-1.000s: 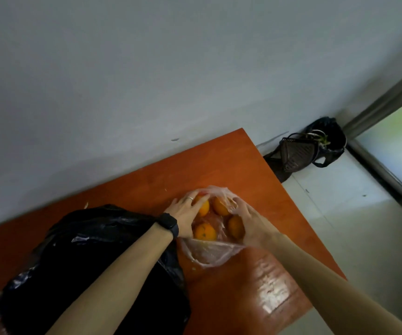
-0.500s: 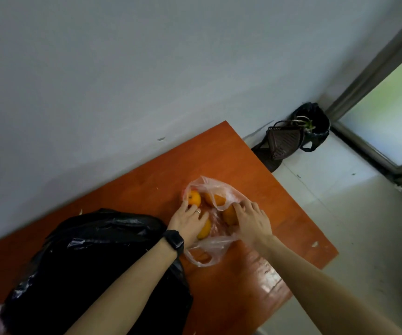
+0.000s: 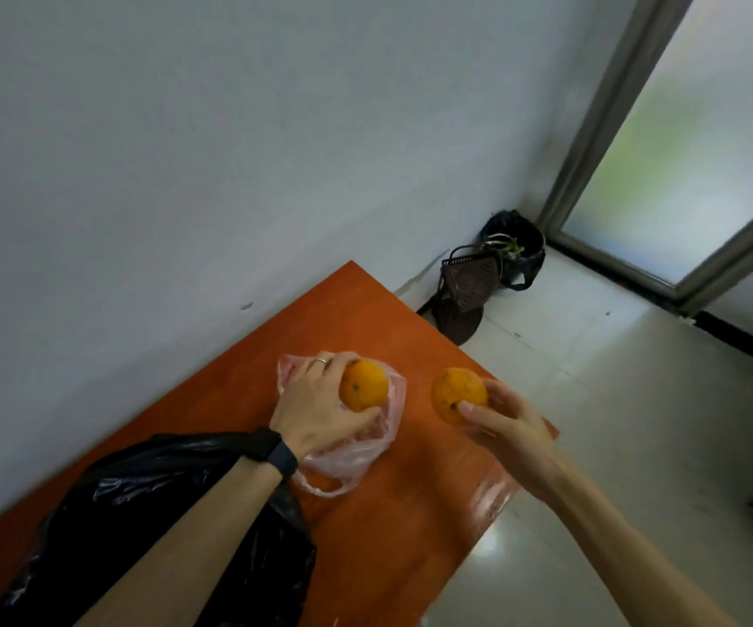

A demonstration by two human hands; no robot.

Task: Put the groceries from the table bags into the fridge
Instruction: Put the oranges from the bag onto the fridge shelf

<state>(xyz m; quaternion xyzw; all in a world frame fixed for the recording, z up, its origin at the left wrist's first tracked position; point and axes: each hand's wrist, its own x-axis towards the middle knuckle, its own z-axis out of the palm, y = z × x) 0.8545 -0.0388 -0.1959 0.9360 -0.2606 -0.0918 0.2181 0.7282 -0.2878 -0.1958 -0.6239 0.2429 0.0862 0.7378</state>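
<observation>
Left orange (image 3: 363,386) is gripped by the left hand (image 3: 316,409) over the pinkish plastic bag (image 3: 356,459) on the table (image 3: 388,536); at its 3 o'clock, the right orange (image 3: 456,393) is clasped by the right hand (image 3: 508,427).

One view is supplied: a wide-angle camera worn on the person's head. It faces forward and steeply down onto the orange worktop (image 3: 365,319) from above its near side. The frame is tilted, so the worktop's far edge runs diagonally from lower left up to centre, and the wall (image 3: 184,151) fills the upper left. Both forearms enter from the bottom edge. The left hand (image 3: 316,407) and right hand (image 3: 510,427) sit close to the lens, just below centre. The wide angle also takes in the tiled floor (image 3: 614,423) at right and a glazed door (image 3: 682,151) in the upper right corner, well beyond the worktop.
</observation>
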